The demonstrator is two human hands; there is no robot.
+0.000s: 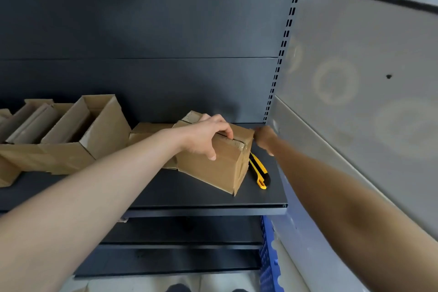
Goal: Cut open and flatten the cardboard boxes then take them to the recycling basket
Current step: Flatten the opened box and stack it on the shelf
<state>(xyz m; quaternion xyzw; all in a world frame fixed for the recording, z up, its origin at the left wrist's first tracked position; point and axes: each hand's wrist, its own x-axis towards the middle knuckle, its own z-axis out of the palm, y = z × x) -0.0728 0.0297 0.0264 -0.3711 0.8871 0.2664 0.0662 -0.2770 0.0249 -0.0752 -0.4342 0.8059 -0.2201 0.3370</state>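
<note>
On the near part of the dark shelf (189,194) a yellow utility knife (259,170) lies just right of the closed cardboard box (213,168), which sits tilted towards the shelf's right end. The left hand (208,135) grips the box's top, fingers curled over the seam and thumb down the near face; the right hand (263,137) is at the box's far right corner, blurred, its fingers impossible to judge. Further left stand open boxes (94,125); behind them rises the dark back panel (142,30).
</note>
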